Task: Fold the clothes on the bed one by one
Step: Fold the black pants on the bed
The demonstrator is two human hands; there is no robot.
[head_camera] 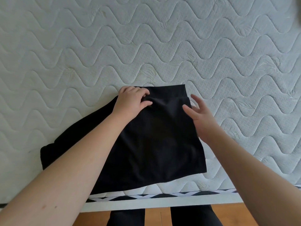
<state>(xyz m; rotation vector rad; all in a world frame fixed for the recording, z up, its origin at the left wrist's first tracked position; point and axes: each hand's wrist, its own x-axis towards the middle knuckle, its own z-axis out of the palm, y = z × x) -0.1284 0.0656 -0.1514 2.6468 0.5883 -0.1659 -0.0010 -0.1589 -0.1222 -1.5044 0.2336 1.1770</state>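
Folding is under way on one black garment (156, 141), which lies near the front edge of the bed (211, 46), on a bare quilted mattress with a wavy stitched pattern. On the left, a stretch of the dark cloth trails out from under the person's left forearm toward the mattress's near left side; how that part is arranged cannot be told, since the arm covers much of it. The left hand (132, 101) sits at the far left corner of the garment, fingers curled into the cloth just below a banded hem or waistband, gripping a small ridge of fabric there. In the middle, the main panel lies mostly flat and roughly square, its near edge reaching almost to the mattress piping.

To the right, the right hand (200, 116) is spread wide with fingers straight and apart, holding nothing; it hangs at the garment's right edge, and whether it touches the cloth is unclear. Below the bed edge, a wooden floor (228, 214) and the person's dark-clad legs (190, 216) show.

Judging by this, the step in hand is squaring up a half-folded piece: the left hand anchors the corner while the right is placed to smooth or take the right side. The next move likely calls for bringing in the trailing left portion, or folding the panel across, keeping the edges lined up so the soft cloth does not bunch.
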